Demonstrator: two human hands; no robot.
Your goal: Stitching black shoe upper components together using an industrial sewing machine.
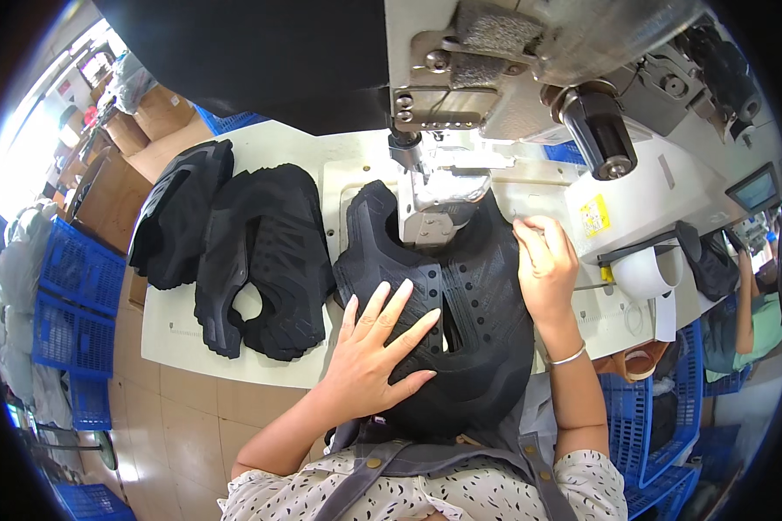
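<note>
A black shoe upper [487, 369] with rows of eyelet dots lies in front of me, its back part around the metal post of a sewing machine [430, 230]. My left hand [375, 352] rests flat on the upper's left side, fingers spread, just left of the middle slit. At the far right edge of the same piece, my right hand [547, 260] has its thumb and fingers pinched together on the rim. The needle area is partly hidden by the machine head above it.
Stacked black uppers [282, 252] lie left on the white table [235, 369], beside another stack [178, 217]. A white cup-shaped holder [647, 273] stands at the right. Blue crates [78, 300] line the left; more crates [630, 417] and another person's arm [744, 304] are at right.
</note>
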